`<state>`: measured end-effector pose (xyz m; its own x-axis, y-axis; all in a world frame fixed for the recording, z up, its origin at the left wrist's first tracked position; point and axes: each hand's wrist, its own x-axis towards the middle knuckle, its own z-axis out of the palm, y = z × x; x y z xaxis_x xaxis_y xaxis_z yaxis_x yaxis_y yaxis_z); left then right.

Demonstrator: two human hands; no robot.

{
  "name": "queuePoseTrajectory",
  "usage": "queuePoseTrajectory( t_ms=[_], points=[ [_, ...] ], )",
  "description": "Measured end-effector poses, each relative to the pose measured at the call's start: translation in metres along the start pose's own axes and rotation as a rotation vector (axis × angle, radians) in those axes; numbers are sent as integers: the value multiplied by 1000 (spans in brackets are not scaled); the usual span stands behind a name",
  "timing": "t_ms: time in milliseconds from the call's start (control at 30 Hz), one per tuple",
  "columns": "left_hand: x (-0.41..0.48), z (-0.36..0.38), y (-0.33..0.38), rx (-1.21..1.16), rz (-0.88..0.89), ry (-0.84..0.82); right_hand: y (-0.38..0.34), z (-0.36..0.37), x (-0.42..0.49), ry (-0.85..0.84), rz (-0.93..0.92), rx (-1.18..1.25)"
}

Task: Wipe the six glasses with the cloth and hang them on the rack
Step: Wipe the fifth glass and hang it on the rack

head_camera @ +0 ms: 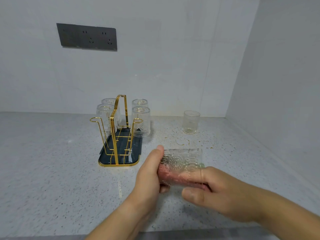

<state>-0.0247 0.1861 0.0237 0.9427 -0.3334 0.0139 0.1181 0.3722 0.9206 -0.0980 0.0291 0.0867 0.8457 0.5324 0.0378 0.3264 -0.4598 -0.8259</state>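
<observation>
Step in hand: wiping the fifth glass. Held glass lies sideways above the surface, near the rack. Left hand is curled round its base. Right hand pinches the wall, fingers inside, thumb outside. The cloth is possibly inside; only a green trace shows. Four hung glasses are done; the last glass stands upright, well apart. Next: invert the held glass onto a free front hook.
</observation>
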Motion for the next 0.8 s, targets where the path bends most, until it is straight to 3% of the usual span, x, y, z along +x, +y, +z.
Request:
queuePoseTrajectory(
  t_ms=[133,233,300,433,500,600,800],
  points=[
    [-1,1,-2,74,220,57,4,-2,0,8,1,275],
    [1,2,2,61,181,72,10,-1,-4,53,75,480],
    [4,4,7,69,51,87,11,6,1,82,6,337],
    [7,-1,12,15,-270,2,18,8,7,106,-136,-496],
    [6,-3,12,-15,-410,-61,28,6,5,135,-148,-669],
    [7,-2,7,-12,-408,-97,37,10,4,253,-128,-592],
    [4,7,-6,136,-21,41,31,14,4,330,32,78]
  ],
)
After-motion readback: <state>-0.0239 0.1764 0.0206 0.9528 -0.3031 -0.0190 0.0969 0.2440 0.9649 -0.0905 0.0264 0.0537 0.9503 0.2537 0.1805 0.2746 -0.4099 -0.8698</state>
